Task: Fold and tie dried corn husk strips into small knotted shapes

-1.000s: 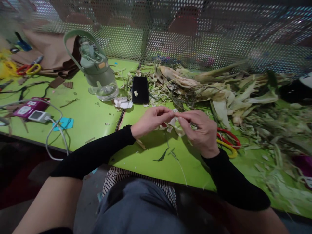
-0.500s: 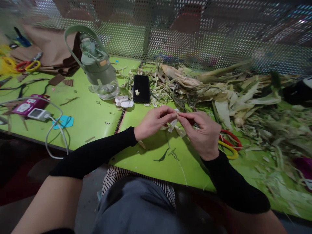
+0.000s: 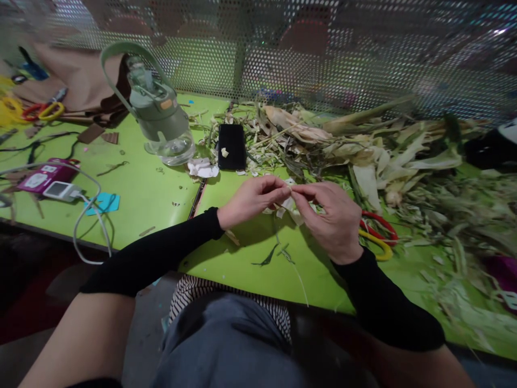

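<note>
Over the green table [image 3: 250,258], my left hand [image 3: 256,200] and my right hand [image 3: 331,215] meet fingertip to fingertip. Both are closed in a pinch on something small and pale, mostly hidden by the fingers; its kind is not clear. Whitish scraps [image 3: 291,207] lie just beneath and behind the fingertips. Scissors with red and yellow handles [image 3: 379,237] rest beside my right wrist, partly covered by it. Nearer to me lie thin dark green shreds [image 3: 269,256] and a pale thread [image 3: 301,285].
A heap of corn husks [image 3: 363,151] spreads along the back and right. Behind my hands are a black phone [image 3: 231,148] and a green-lidded water bottle [image 3: 165,118]. A purple power strip [image 3: 48,175] with a white cable stands left. Perforated metal panel [image 3: 283,59] borders the back.
The whole view has shifted slightly, so everything sits a little further left. My hands keep their pinch, with only a small shift of the fingers.
</note>
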### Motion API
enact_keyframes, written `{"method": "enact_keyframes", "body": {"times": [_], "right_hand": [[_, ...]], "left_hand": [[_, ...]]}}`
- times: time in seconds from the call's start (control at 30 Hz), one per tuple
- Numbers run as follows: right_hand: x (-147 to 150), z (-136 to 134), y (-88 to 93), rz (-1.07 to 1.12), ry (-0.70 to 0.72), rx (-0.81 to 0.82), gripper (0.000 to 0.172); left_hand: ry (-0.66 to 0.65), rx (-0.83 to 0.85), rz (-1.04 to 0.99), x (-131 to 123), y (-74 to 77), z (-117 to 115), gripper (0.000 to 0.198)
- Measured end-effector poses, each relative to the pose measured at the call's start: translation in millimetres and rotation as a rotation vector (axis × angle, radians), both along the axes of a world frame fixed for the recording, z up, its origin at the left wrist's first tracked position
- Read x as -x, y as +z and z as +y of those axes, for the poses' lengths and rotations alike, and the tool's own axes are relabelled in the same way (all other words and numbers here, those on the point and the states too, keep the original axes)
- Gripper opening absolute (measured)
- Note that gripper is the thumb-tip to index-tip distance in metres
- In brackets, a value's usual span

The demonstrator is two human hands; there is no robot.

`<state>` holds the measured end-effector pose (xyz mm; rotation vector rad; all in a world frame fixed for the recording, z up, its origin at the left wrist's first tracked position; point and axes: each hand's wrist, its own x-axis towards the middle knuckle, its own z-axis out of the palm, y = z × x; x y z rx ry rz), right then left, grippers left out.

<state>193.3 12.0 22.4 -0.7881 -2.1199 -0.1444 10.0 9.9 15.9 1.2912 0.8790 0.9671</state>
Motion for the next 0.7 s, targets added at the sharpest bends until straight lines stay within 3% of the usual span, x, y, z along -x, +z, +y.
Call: {"method": "enact_keyframes", "body": {"times": [0.1, 0.2, 0.43, 0.7], "right_hand": [[0.1, 1.4, 0.1, 0.019, 0.007, 0.065, 0.007], [-1.8, 2.8, -1.8, -0.034, -0.003, 0.017, 0.007], [-6.5, 0.5, -2.0, -0.169, -0.047, -0.134, 0.014], [-5.9, 0.0, -0.9, -0.1, 0.005, -0.121, 0.02]], "left_hand": [[-0.011, -0.038, 0.027, 0.9, -0.1, -0.6, 0.016], [0.003, -0.043, 0.056, 0.1, -1.1, -1.3, 0.016], [0.006, 0.099, -0.014, 0.8, 5.5, -3.7, 0.014], [0.037, 0.147, -0.117, 2.1, 7.6, -3.3, 0.009]]}}
